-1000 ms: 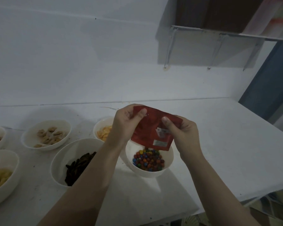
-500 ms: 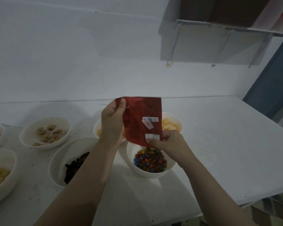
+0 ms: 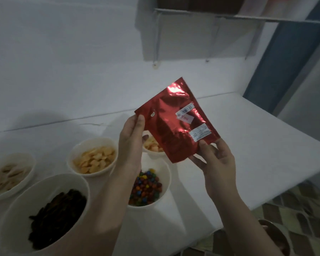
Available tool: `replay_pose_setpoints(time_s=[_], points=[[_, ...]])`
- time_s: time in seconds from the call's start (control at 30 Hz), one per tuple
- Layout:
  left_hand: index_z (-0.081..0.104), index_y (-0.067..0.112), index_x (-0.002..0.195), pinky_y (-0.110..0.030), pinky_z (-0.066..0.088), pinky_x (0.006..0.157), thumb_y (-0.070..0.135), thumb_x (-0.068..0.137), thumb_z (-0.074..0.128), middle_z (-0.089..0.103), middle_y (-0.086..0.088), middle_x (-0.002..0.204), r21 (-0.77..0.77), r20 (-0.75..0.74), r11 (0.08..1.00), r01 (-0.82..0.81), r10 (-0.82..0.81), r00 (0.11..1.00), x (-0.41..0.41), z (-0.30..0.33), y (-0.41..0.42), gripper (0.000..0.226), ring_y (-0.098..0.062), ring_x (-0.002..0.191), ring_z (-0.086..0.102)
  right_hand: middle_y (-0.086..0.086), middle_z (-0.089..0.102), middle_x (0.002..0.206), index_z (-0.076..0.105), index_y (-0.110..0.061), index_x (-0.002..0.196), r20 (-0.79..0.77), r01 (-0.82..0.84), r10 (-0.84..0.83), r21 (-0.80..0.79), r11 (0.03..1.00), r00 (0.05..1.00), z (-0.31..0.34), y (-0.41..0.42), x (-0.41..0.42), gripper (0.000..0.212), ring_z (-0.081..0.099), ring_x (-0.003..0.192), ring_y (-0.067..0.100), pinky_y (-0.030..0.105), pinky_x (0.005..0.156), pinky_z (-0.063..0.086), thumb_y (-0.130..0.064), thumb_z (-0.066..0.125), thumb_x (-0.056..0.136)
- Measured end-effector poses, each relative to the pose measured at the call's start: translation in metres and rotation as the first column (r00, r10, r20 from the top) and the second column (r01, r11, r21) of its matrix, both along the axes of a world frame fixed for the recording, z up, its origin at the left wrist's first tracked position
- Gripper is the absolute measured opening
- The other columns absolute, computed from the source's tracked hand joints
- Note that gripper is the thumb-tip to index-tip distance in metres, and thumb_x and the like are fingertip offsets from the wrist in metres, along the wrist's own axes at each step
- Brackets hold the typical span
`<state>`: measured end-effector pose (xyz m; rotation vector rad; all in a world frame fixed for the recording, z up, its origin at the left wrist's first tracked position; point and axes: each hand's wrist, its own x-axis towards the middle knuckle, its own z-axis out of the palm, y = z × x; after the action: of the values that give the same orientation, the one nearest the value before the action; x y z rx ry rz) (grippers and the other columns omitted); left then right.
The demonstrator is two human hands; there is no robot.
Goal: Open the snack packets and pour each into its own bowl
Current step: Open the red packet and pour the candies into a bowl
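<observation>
Red foil packet [image 3: 175,124], item in hand: your left hand [image 3: 131,145] and right hand [image 3: 217,163] pinch its edges with closed fingers above the candy bowl [image 3: 166,174], apparently emptied; next, set it aside.

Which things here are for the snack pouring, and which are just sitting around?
For the job:
- shiny red foil packet, pinched by the left hand and right hand
- white bowl of colourful round candies
- white bowl of dark strips, white bowl of pale yellow chips

Just around:
- metal wall shelf
- blue door frame
- patterned floor
</observation>
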<state>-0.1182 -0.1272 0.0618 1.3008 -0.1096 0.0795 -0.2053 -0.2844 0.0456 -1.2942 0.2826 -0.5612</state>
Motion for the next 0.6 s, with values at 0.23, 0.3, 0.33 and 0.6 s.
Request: replay_pose_setpoints(time_s=[0.23, 0.3, 0.33, 0.6], points=[[0.059, 0.025, 0.101, -0.027, 0.047, 0.077, 0.025, 0.097, 0.057, 0.062, 0.005, 0.099, -0.004, -0.022, 0.967, 0.255, -0.255, 0.967, -0.019, -0.013, -0.131, 0.004, -0.007, 0.08, 0.059, -0.01, 0.076, 0.083, 0.066, -0.028, 0.102, 0.005, 0.273, -0.274, 0.05, 0.961, 0.962, -0.005, -0.106, -0.056, 0.018, 0.075, 0.086, 0.015, 0.021, 0.064, 0.058, -0.012, 0.058, 0.098], [0.059, 0.024, 0.099, -0.026, 0.047, 0.075, 0.024, 0.097, 0.056, 0.061, 0.005, 0.097, 0.016, -0.025, 0.943, 0.332, -0.332, 0.943, -0.029, -0.017, -0.174, 0.003, -0.007, 0.078, 0.059, -0.006, 0.077, 0.089, 0.067, -0.026, 0.105, -0.01, 0.343, -0.343, 0.052, 0.938, 0.939, -0.008, -0.143, -0.077, 0.017, 0.075, 0.089, 0.016, 0.024, 0.067, 0.059, -0.013, 0.058, 0.098], [0.059, 0.023, 0.098, -0.026, 0.047, 0.074, 0.023, 0.098, 0.056, 0.06, 0.005, 0.095, 0.025, -0.032, 0.928, 0.372, -0.371, 0.928, -0.035, -0.019, -0.197, 0.003, -0.008, 0.077, 0.058, -0.003, 0.077, 0.093, 0.067, -0.025, 0.107, -0.021, 0.379, -0.378, 0.055, 0.924, 0.925, -0.01, -0.162, -0.089, 0.017, 0.075, 0.09, 0.017, 0.026, 0.069, 0.06, -0.013, 0.059, 0.098], [0.06, 0.019, 0.093, -0.027, 0.049, 0.075, 0.021, 0.099, 0.053, 0.059, 0.005, 0.083, 0.123, -0.153, 0.787, 0.605, -0.587, 0.795, -0.104, -0.058, -0.367, 0.009, -0.011, 0.075, 0.057, 0.007, 0.076, 0.104, 0.07, -0.024, 0.102, -0.128, 0.616, -0.603, 0.127, 0.777, 0.787, -0.049, -0.31, -0.198, 0.016, 0.074, 0.088, 0.02, 0.034, 0.074, 0.061, -0.011, 0.061, 0.096]])
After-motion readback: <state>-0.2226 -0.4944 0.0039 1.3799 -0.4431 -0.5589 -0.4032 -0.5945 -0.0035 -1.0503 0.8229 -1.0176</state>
